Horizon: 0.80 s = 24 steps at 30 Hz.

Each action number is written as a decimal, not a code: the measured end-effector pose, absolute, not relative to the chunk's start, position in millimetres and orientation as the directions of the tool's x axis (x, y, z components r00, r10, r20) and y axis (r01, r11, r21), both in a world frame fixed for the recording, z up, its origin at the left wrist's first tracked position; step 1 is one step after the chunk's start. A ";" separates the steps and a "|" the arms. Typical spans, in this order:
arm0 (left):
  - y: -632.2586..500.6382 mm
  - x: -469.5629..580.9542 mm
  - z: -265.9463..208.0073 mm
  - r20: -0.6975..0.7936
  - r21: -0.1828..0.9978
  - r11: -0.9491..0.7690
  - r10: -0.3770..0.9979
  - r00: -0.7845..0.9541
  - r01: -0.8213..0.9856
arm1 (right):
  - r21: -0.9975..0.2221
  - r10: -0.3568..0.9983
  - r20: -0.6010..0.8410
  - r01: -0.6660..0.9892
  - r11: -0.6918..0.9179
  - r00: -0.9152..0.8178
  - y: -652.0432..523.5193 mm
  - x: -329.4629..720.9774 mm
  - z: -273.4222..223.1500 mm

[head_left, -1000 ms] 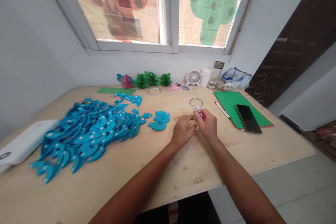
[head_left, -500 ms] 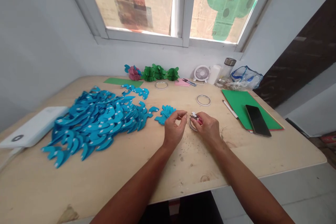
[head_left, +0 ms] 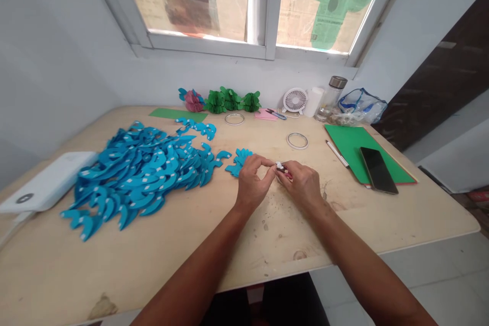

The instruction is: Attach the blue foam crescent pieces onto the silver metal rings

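My right hand [head_left: 303, 182] is closed around a small red-handled tool [head_left: 287, 174] with a dark front end; its kind is mostly hidden by the fingers. Small white bits [head_left: 279, 165] sit on the tool's front end. My left hand [head_left: 255, 179] is in a pinch, thumb and forefinger touching the front end beside the white bits. Whatever is between those fingertips is too small to make out. Just behind the left hand lies a small fanned stack of blue paper pieces [head_left: 237, 162].
A big heap of blue curved paper pieces [head_left: 148, 168] with white squares covers the left, beside a white power bank [head_left: 49, 181]. Tape rolls [head_left: 297, 141] lie behind the hands. A phone [head_left: 378, 170] rests on green sheets [head_left: 346, 150]; a pen [head_left: 336, 153] lies alongside.
My left hand has moved right, its fingertips now meeting the front of the tool in my right hand. The tape roll seen beneath the right hand is now hidden. The view has shifted slightly.
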<state>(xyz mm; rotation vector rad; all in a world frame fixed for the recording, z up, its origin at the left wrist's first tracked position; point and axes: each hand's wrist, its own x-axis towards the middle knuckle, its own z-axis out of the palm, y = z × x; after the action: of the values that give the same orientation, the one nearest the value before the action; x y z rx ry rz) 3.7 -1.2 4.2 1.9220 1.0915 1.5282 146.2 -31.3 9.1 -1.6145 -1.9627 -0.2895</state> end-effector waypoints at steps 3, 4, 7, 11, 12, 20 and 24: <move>-0.2 4.3 3.2 0.597 0.738 -0.589 0.797 0.087 0.330 | -0.174 0.825 0.555 0.955 0.242 -0.108 -31.4 146.4 9.4; 0.1 4.4 2.8 0.593 0.737 -0.585 0.800 0.091 0.338 | -0.168 0.823 0.557 0.955 0.246 -0.114 -31.6 146.3 9.5; 0.8 4.9 1.1 0.577 0.744 -0.572 0.811 0.098 0.344 | -0.151 0.815 0.564 0.954 0.257 -0.130 -31.8 146.1 9.6; 1.5 5.8 -1.7 0.556 0.763 -0.550 0.826 0.089 0.339 | -0.137 0.813 0.565 0.957 0.256 -0.137 -31.8 145.7 9.1; 1.7 6.0 -2.3 0.551 0.767 -0.546 0.830 0.089 0.336 | -0.135 0.814 0.564 0.957 0.256 -0.138 -31.8 145.6 9.0; 3.6 7.6 -5.0 0.501 0.814 -0.499 0.862 0.075 0.297 | -0.145 0.822 0.553 0.955 0.258 -0.138 -32.8 144.9 10.2; 4.1 8.7 -5.7 0.451 0.849 -0.450 0.890 0.063 0.276 | -0.153 0.822 0.553 0.952 0.264 -0.139 -32.7 145.0 9.7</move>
<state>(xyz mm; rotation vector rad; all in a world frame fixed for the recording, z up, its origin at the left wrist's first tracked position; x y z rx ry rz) 8.7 4.1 -5.7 1.7816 1.1628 1.4069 145.0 -32.7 9.7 -1.5979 -2.0019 -0.3173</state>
